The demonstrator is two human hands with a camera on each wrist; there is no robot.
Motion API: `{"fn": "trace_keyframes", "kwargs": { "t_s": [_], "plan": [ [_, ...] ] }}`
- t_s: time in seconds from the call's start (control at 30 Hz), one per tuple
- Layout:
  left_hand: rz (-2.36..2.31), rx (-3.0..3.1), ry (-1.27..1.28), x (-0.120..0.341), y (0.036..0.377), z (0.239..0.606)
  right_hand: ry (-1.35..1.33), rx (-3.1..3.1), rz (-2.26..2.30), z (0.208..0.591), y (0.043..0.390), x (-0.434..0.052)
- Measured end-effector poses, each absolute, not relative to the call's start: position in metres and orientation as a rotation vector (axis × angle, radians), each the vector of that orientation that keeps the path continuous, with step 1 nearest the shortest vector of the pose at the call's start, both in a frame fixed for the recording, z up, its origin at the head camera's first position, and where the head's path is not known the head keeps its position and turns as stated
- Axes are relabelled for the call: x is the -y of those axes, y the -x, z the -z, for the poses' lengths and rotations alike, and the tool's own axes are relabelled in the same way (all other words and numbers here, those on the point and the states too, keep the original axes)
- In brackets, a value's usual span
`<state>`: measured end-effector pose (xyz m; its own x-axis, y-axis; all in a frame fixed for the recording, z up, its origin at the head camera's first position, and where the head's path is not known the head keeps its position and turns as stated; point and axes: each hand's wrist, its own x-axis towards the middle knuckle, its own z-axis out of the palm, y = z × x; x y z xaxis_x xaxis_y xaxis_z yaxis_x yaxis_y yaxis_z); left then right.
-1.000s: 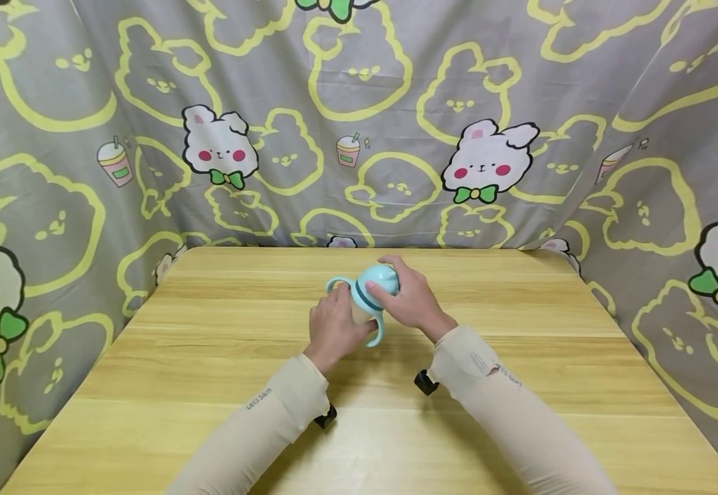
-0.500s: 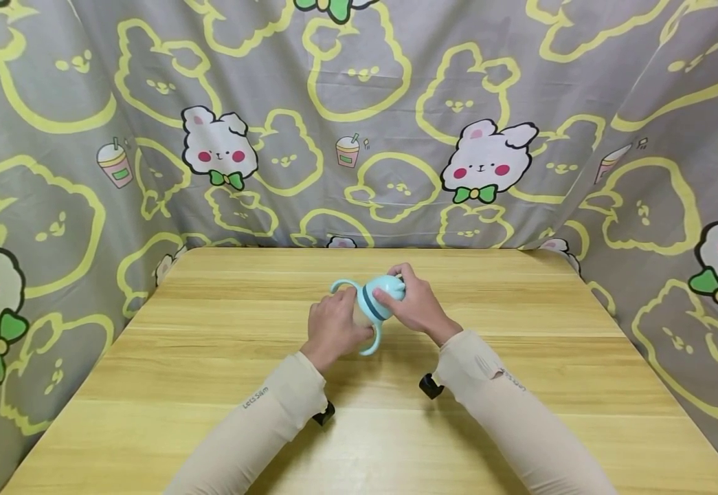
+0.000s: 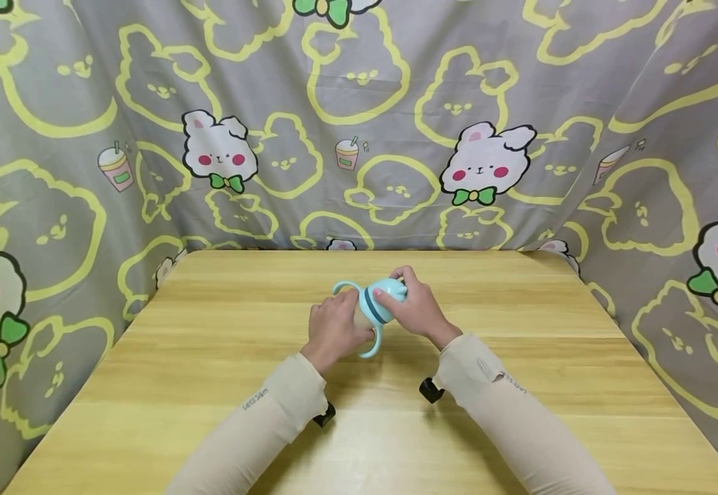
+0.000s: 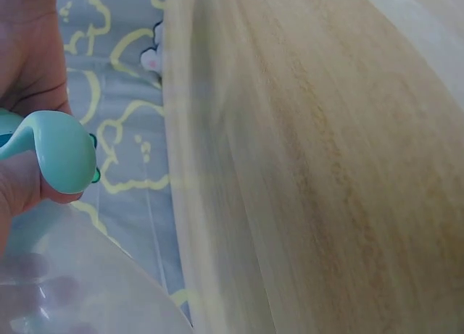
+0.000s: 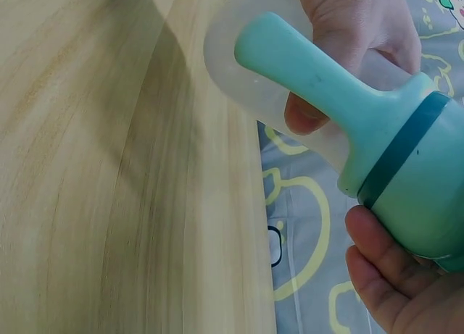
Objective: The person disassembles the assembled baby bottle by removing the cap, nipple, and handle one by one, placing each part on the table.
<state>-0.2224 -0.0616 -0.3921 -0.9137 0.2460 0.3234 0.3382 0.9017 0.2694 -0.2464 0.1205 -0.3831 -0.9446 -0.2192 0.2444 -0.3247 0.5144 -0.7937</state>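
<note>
A two-handled baby bottle (image 3: 365,317) with a translucent body is held tilted in both hands over the table, its top pointing right. My left hand (image 3: 334,328) grips the body between the two curved turquoise handles (image 5: 312,69). My right hand (image 3: 422,308) has its fingers and thumb curled round the rounded turquoise cap (image 5: 428,193), just past a dark teal band (image 5: 406,149). In the left wrist view, one handle (image 4: 67,153) stands out near a hand, with the cloudy body (image 4: 101,276) below it. Part of the cap is hidden by my right hand.
The wooden table (image 3: 222,295) stretches around both hands. A grey curtain (image 3: 290,82) printed with yellow outlines and white rabbits hangs along its back and sides. Black wrist cameras (image 3: 431,390) hang under both beige sleeves (image 3: 253,426).
Over the last second the bottle has shifted slightly right and towards me, its cap turning further to the right. Both hands keep their hold; the last half second shows hardly any movement.
</note>
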Motion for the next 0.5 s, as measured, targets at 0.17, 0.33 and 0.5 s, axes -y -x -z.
{"fn": "trace_keyframes", "kwargs": {
  "t_s": [0.17, 0.33, 0.5],
  "plan": [
    [0.458, 2.772, 0.441, 0.0622, 0.2218, 0.3937, -0.506, 2.624, -1.401, 0.3835, 0.2469, -0.1201],
    [0.459, 2.766, 0.456, 0.0611, 0.2229, 0.3921, -0.516, 2.607, -1.371, 0.3831, 0.2479, -0.1214],
    [0.448, 2.764, 0.467, 0.0599, 0.2229, 0.3908, -0.514, 2.595, -1.382, 0.3824, 0.2474, -0.1227]
  ]
}}
